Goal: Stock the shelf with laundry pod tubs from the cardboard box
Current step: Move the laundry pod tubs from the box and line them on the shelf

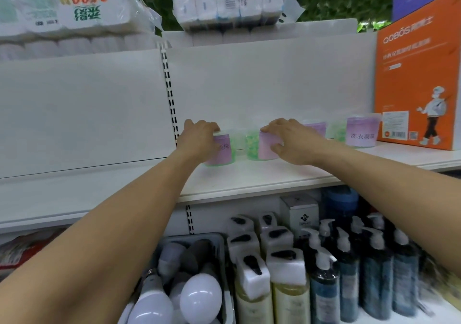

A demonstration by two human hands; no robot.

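Flanking tubs [361, 132]: orange box [416, 84] (right)

Both arms reach up to the white shelf [249, 173], and the left hand [199, 134] grips the top of one tub [222, 152] with a purple label while the right hand [287, 139] grips a second tub [262, 146] just beside it. Two more tubs [361, 131] stand further right, next to an orange box [419, 79]. On the shelf below sit light bulbs [199, 296] in a grey tray [224, 248] and pump bottles [349, 273].
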